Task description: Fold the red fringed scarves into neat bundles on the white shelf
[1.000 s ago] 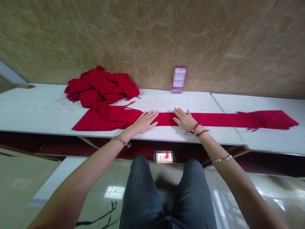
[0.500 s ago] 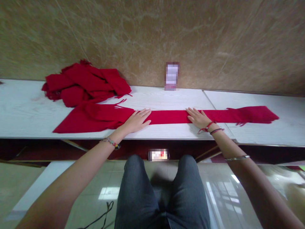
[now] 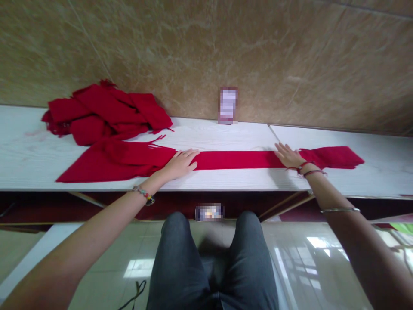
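Note:
A red scarf (image 3: pixel 235 159) lies lengthwise along the white table (image 3: pixel 200 135), folded to a narrow band in its middle. Its left part spreads wider, with fringe strands showing at its upper edge; the right end is a short, layered, rumpled piece. My left hand (image 3: pixel 181 163) rests on the band near the wide left part, fingers stretched out. Farther right, my right hand (image 3: pixel 287 156) lies with spread fingers on the band, close to the rumpled right end. Neither hand grasps the cloth.
A heap of red fringed cloth (image 3: pixel 106 114) sits at the back left against the brown marble wall (image 3: pixel 180 51). A blurred-out upright object (image 3: pixel 228 105) leans at the wall. Below the tabletop is a dark red shelf (image 3: pixel 180 202) holding another blurred item (image 3: pixel 209 212).
My right hand has slid to the right along the scarf, toward its right end. My left hand stays on the same part of the band. The view has shifted slightly.

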